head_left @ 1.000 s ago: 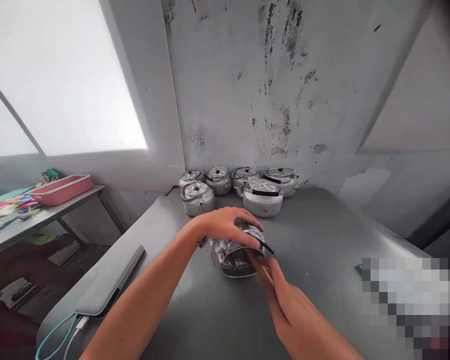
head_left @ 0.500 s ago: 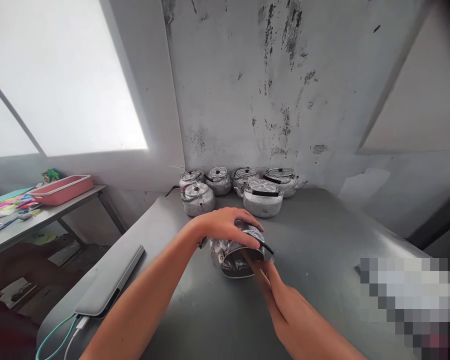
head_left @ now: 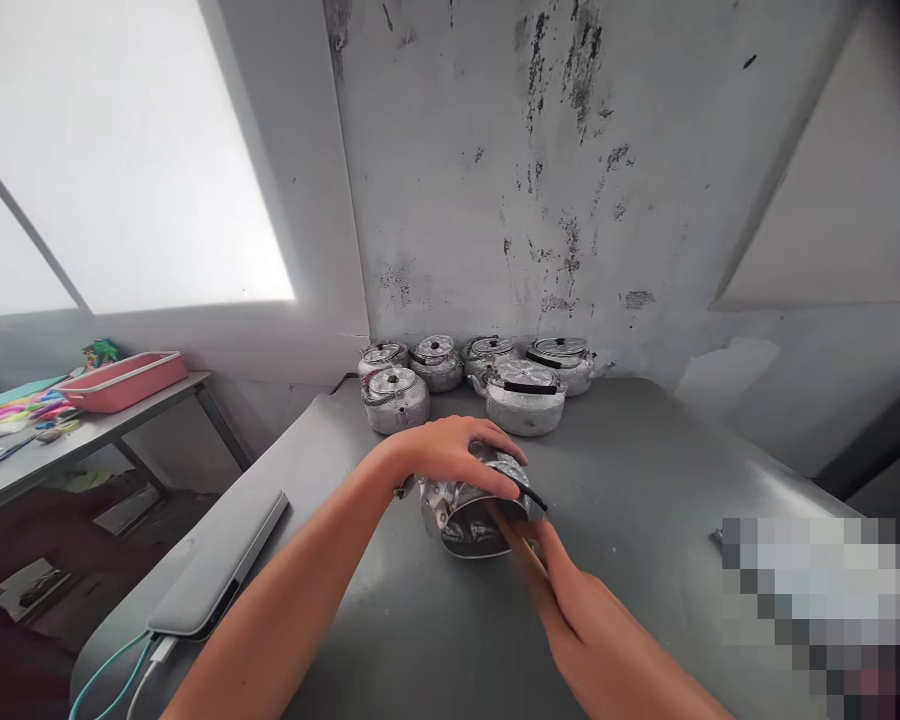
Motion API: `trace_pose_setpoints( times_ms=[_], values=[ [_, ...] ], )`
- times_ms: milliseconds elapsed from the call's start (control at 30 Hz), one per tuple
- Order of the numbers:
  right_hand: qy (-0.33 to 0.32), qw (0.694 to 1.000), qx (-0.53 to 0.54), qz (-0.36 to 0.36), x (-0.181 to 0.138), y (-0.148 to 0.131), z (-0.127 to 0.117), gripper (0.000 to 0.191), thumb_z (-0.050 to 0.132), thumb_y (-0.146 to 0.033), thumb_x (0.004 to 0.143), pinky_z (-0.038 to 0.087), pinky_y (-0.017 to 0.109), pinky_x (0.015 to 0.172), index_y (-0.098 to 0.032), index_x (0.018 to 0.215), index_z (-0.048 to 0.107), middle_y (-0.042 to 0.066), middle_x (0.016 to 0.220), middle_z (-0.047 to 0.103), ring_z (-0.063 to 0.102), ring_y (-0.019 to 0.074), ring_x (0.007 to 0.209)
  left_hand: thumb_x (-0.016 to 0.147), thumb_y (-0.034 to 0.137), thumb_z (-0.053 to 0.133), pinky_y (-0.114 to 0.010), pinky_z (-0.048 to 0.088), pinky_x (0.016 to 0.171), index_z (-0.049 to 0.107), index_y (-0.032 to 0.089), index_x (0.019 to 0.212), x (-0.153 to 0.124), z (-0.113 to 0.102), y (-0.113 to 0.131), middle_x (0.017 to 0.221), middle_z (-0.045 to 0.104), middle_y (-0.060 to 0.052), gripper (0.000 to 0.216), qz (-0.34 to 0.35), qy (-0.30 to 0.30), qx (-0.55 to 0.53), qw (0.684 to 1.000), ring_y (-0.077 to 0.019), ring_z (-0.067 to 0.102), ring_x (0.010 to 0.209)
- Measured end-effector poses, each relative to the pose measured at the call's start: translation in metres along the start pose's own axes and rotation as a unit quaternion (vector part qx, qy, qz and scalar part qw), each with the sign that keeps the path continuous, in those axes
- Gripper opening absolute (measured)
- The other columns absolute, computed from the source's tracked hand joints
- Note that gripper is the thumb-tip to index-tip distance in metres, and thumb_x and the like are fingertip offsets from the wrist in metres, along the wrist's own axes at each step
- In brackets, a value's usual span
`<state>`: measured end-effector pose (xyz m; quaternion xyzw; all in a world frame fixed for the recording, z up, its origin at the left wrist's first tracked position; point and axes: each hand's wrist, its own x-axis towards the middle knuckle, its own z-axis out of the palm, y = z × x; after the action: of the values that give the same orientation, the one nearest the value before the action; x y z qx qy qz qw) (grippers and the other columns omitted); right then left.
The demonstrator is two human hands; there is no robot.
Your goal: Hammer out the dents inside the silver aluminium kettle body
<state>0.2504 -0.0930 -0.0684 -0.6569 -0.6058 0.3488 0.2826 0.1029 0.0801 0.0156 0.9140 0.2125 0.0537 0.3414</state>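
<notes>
A dented aluminium kettle [head_left: 436, 532] lies tipped on its side, with its round opening facing me and its black handle at the right. Draped over the top of it, my left hand [head_left: 459, 455] grips the body with thumb and fingers. My right hand [head_left: 576, 598] is closed around a flat brown wooden stick [head_left: 507, 527]. The stick's far end reaches through the opening into the kettle, where its tip is hidden. Part of the kettle's upper side is covered by my left hand.
Several more aluminium kettles [head_left: 526, 405] stand against the stained wall on the grey table [head_left: 630, 470]. A grey power bank [head_left: 217, 565] with cables lies at the left. A pink tray [head_left: 127, 385] sits on a side table. A pixelated patch covers the right edge.
My right hand and the stick have shifted very slightly, down and to the right. The kettle and my left hand look the same.
</notes>
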Motion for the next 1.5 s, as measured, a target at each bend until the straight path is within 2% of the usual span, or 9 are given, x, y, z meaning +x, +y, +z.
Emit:
trace_pose_setpoints(
  times_ms=[100,267,433,600,767,967,1133,1233,1500],
  values=[
    [0.013,1.0,-0.008,-0.009,0.0,0.001,0.001,0.055,0.031,-0.032,0.101,0.049,0.033,0.095,-0.024,0.155,0.03,0.01,0.134,0.066,0.063,0.0259,0.121,0.076,0.054,0.072,-0.032,0.043,0.103,0.069,0.033,0.12,0.0,0.0,0.0,0.137,0.056,0.001,0.049,0.001,0.0,0.002,1.0,-0.0275,0.052,0.127],
    [0.014,1.0,-0.016,-0.014,-0.002,-0.003,0.002,0.058,0.028,-0.029,0.101,0.046,0.035,0.097,-0.021,0.158,0.023,0.012,0.132,0.066,0.061,0.026,0.122,0.076,0.054,0.071,-0.032,0.043,0.103,0.069,0.032,0.121,0.0,0.0,0.0,0.137,0.056,0.001,0.05,-0.002,-0.002,0.002,1.0,-0.0272,0.053,0.125],
    [-0.018,0.999,-0.038,0.019,-0.002,-0.003,0.0,0.055,0.021,-0.031,0.103,0.05,0.033,0.075,-0.026,0.158,0.022,0.01,0.114,0.072,0.07,0.0248,0.089,0.077,0.054,0.071,-0.032,0.043,0.104,0.069,0.033,0.121,0.0,0.0,0.0,0.137,0.057,0.001,0.049,0.001,-0.003,0.002,1.0,-0.0268,0.052,0.126],
    [-0.016,0.999,-0.044,-0.001,0.0,0.002,0.0,0.057,0.023,-0.027,0.102,0.049,0.033,0.072,-0.028,0.159,0.016,0.01,0.114,0.07,0.069,0.0242,0.086,0.076,0.053,0.072,-0.032,0.044,0.103,0.069,0.033,0.12,0.0,0.0,0.0,0.136,0.057,0.001,0.049,-0.001,-0.001,0.002,1.0,-0.0266,0.053,0.125],
    [-0.007,0.999,-0.036,-0.004,-0.001,0.0,-0.001,0.053,0.021,-0.033,0.102,0.047,0.032,0.064,-0.027,0.155,0.026,0.01,0.105,0.072,0.067,0.0227,0.07,0.076,0.054,0.072,-0.032,0.044,0.103,0.069,0.033,0.12,0.0,0.0,0.0,0.137,0.057,0.001,0.049,-0.003,-0.002,0.002,1.0,-0.0265,0.053,0.124],
    [-0.006,0.999,-0.047,-0.003,-0.003,0.001,-0.001,0.051,0.024,-0.034,0.102,0.045,0.029,0.06,-0.027,0.152,0.028,0.006,0.086,0.067,0.066,0.0224,0.069,0.076,0.058,0.07,-0.031,0.044,0.102,0.068,0.035,0.12,-0.001,0.003,0.005,0.137,0.056,0.003,0.05,-0.014,0.006,0.019,1.0,-0.0256,0.053,0.124],
    [-0.069,0.994,0.053,0.063,-0.001,0.002,-0.001,0.053,0.026,-0.044,0.102,0.039,0.023,0.039,-0.033,0.153,0.021,-0.005,0.063,0.051,0.047,0.0138,0.039,0.076,0.059,0.067,-0.031,0.045,0.099,0.068,0.036,0.12,-0.002,0.007,0.01,0.137,0.057,0.005,0.049,-0.026,0.019,0.043,0.999,-0.0255,0.056,0.12],
    [-0.088,0.985,0.113,0.091,0.0,-0.003,-0.001,0.052,0.024,-0.048,0.101,0.036,0.02,0.032,-0.038,0.152,0.018,-0.007,0.068,0.05,0.037,0.0088,0.033,0.076,0.062,0.066,-0.031,0.045,0.098,0.068,0.036,0.12,-0.003,0.008,0.012,0.138,0.056,0.005,0.051,-0.034,0.025,0.057,0.998,-0.026,0.057,0.119],
    [-0.022,0.977,0.177,0.117,-0.003,-0.016,0.007,0.049,0.027,-0.053,0.1,0.028,0.018,0.029,-0.035,0.146,0.03,-0.004,0.08,0.053,0.036,0.0056,0.033,0.079,0.065,0.063,-0.032,0.041,0.104,0.067,0.033,0.124,-0.002,0.007,0.012,0.138,0.057,0.003,0.055,-0.024,0.017,0.053,0.998,-0.0265,0.053,0.125]
  ],
)
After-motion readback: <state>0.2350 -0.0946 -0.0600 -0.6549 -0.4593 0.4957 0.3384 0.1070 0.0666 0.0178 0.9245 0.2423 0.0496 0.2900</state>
